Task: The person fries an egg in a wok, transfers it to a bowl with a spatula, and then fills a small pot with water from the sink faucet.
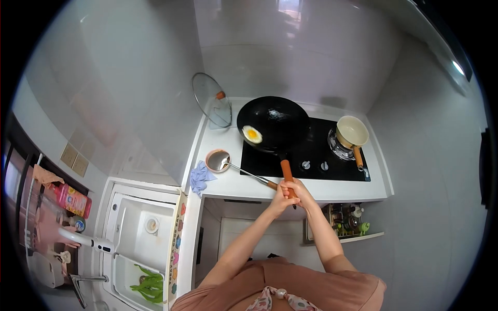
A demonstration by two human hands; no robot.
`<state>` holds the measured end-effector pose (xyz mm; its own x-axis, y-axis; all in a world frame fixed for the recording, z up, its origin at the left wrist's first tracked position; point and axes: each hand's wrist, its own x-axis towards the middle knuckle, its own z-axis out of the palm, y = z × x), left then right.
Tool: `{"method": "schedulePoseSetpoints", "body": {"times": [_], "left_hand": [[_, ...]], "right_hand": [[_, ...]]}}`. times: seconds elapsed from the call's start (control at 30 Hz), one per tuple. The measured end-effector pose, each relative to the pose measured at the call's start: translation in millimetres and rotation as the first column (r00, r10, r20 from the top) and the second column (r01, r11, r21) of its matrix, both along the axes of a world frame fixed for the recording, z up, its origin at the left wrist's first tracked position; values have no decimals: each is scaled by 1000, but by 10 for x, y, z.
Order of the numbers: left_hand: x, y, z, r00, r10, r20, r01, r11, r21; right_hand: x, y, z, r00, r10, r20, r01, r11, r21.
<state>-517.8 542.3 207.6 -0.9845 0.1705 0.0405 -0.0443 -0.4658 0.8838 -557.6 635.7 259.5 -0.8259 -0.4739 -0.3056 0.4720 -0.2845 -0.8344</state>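
Both of my hands are closed together around the wooden handle of a black wok on the left side of the hob. My left hand and my right hand overlap near the handle's end. A fried egg with a yellow yolk lies against the wok's left side. Just left of my hands is the wooden grip of a long metal utensil. Its far end meets a pinkish bowl; the shape of its head is unclear. Whether my left hand touches that grip I cannot tell.
A cream saucepan stands on the right burner of the black hob. A glass lid leans against the left wall. A bluish cloth lies beside the bowl. Leafy greens are in the sink. An open drawer juts out below right.
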Motion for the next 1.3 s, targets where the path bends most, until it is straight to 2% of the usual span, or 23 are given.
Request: {"method": "schedulePoseSetpoints", "body": {"times": [0.13,0.2,0.27,0.53,0.63,0.73,0.93,0.97,1.07,1.13,1.2,1.3], "left_hand": [[-201,-95,44,1000,-23,19,22,999,43],[-317,-189,39,999,-5,41,5,1000,14],[-384,-291,23,998,-26,57,26,1000,-11],[-27,-312,164,999,33,15,-32,999,-20],[167,-169,131,999,52,4,-52,999,5],[272,-49,111,995,99,-13,-100,989,-110],[36,-126,67,999,-32,13,32,999,-1],[-13,-161,98,999,-22,42,23,999,-42],[-266,-263,-71,998,-64,26,62,996,67],[-228,-368,57,997,-63,34,60,993,102],[-143,-443,135,993,-92,70,87,994,70],[-30,-411,85,997,-38,67,38,999,-5]], "right_hand": [[-164,-111,78,999,-29,-14,29,999,21],[-302,-195,32,997,14,-77,-11,999,33],[-361,-284,27,999,-3,-49,3,1000,6],[-44,-333,244,993,89,-78,-79,990,118],[71,-195,53,995,93,-30,-92,995,33],[159,-71,9,998,70,3,-70,997,-19],[48,-103,61,1000,-4,-10,4,1000,9],[-32,-132,2,1000,-18,-12,18,1000,12],[-213,-236,-26,1000,-15,-25,15,999,33],[-225,-348,-6,999,-33,-33,35,998,43],[-175,-405,-4,994,26,-105,-24,999,28],[-36,-358,27,995,44,-85,-41,999,32]]}}
